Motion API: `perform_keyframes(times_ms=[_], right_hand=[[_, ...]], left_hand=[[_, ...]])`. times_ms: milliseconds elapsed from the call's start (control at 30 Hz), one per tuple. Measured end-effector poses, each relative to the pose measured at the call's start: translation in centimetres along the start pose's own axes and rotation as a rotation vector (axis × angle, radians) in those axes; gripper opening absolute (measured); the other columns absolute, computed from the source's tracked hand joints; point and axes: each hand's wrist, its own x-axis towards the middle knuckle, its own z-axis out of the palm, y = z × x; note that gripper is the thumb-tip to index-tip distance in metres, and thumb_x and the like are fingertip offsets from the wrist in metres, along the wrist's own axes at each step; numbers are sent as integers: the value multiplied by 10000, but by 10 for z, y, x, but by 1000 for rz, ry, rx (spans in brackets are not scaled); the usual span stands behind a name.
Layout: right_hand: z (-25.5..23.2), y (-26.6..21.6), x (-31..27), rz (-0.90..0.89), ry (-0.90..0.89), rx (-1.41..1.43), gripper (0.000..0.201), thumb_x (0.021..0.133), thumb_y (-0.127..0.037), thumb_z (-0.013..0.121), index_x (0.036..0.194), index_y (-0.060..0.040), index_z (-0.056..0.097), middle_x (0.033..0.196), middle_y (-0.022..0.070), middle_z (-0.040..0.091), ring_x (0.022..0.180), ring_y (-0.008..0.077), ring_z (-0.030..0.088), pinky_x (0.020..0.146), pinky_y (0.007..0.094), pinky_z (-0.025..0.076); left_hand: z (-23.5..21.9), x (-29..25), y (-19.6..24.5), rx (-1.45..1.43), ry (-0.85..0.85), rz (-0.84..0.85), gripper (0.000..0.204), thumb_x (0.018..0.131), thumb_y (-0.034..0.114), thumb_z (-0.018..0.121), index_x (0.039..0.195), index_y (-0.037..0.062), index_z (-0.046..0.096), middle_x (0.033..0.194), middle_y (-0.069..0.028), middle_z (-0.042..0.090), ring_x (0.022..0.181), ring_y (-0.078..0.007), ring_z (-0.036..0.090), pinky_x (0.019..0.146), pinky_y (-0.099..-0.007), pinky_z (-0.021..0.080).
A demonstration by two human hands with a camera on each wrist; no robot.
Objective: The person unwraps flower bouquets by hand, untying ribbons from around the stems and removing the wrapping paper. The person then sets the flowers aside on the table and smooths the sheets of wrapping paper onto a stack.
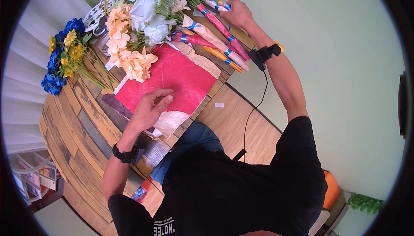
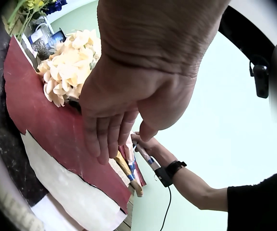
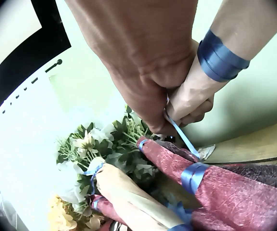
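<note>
Arm [image 1: 282, 76] outstretched | my right hand [image 1: 238, 14] clamped on pale bundle [image 1: 212, 4] | left hand [image 1: 149, 110] over red paper [image 1: 185, 74], fingers [image 2: 102, 134] together

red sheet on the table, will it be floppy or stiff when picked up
The red sheet will probably flop, since it looks thin with a wavy edge. It's likely light, lying flat like paper. Pulling it might nudge the peach flowers overlapping it.
</note>
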Motion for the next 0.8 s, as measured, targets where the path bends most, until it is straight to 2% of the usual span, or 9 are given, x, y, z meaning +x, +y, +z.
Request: perform_keyframes(times_ms=[100,167,300,400,467,567,800], right_hand=[[-16,-14,-3,-2,85,-71,490,771,-403,775,1176,-132,732,1090,144,737,1028,338,693,897,449,554],[-27,-19,0,11,148,-91,475,775,-395,767,1180,-150,730,1113,144,733,1036,344,689,901,453,553],[-42,-11,8,-31,142,-50,447,779,-377,758,1165,-152,732,1085,148,738,1023,349,692,888,462,553],[-42,-18,-6,15,169,-5,432,770,-347,754,1151,-143,733,1045,151,743,995,355,698,867,467,552],[-32,-20,-18,44,300,13,420,764,-321,748,1141,-136,735,999,155,747,964,357,705,851,472,550],[-27,-24,-24,62,352,113,405,770,-308,741,1132,-128,736,984,159,746,945,359,706,847,471,548],[-36,-44,-24,28,485,101,396,785,-301,732,1138,-123,719,960,162,744,917,368,705,825,475,548]], left_hand=[[3,0,-2,-27,1,4,339,1042,182,582,1285,-54,605,1156,-117,698,1055,-162,660,918,-296,518],[5,1,-7,-35,29,79,374,1026,249,619,1284,-21,627,1074,-96,713,922,-123,632,820,-295,513],[4,1,-15,-65,55,83,375,1027,251,619,1281,-24,629,1066,-97,714,925,-125,635,827,-296,514],[2,1,-14,-79,59,82,371,1027,249,618,1274,-28,633,1069,-102,714,928,-131,641,832,-300,517],[2,1,-19,-67,55,97,374,1025,250,620,1272,-31,632,1071,-103,714,931,-137,645,834,-303,521],[3,0,-21,-79,50,93,376,1024,250,621,1272,-33,631,1072,-104,714,937,-139,648,837,-306,523],[5,-1,-21,-94,56,88,377,1024,248,621,1268,-40,630,1075,-115,717,953,-146,655,846,-315,527]])
